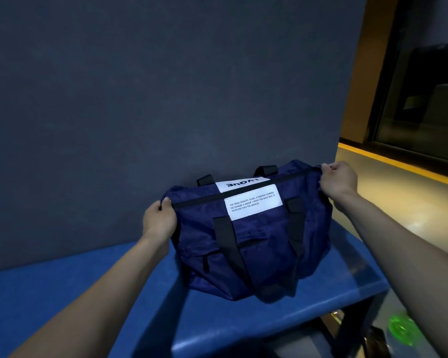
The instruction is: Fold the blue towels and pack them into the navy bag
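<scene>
Now: hands [159, 218] [338, 180] pinch navy bag [254, 244] ends | blue bench [75, 285] | grey wall [140, 86] behind

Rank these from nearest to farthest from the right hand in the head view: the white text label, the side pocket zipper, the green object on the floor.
From the right hand, at the bag's right end:
1. White text label, top middle of the bag.
2. Green object, on the floor, lower right.
3. Side pocket zipper, bag's lower left.
</scene>
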